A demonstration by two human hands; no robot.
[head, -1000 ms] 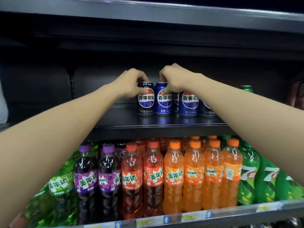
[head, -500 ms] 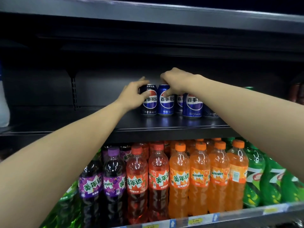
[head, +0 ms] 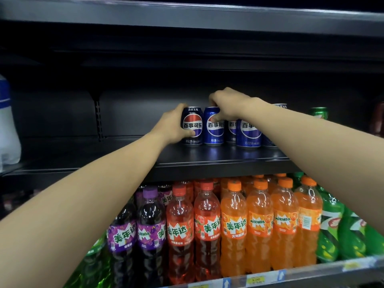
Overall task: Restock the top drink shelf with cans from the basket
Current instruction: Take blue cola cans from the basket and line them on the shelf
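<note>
Right arm hides the rear cans (head: pixel 280 106) mostly.

Two bare forearms, no sleeve, watch, ring or glove showing, end in the left hand (head: pixel 173 126) and right hand (head: pixel 227 104).

Black can (head: pixel 192 125) — blue can (head: pixel 214 129).

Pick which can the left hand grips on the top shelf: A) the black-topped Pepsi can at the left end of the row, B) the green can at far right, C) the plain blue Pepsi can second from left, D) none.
A: the left hand wraps round the black-topped Pepsi can at the row's left end, thumb across its front, while the right hand holds the blue can beside it.
</note>
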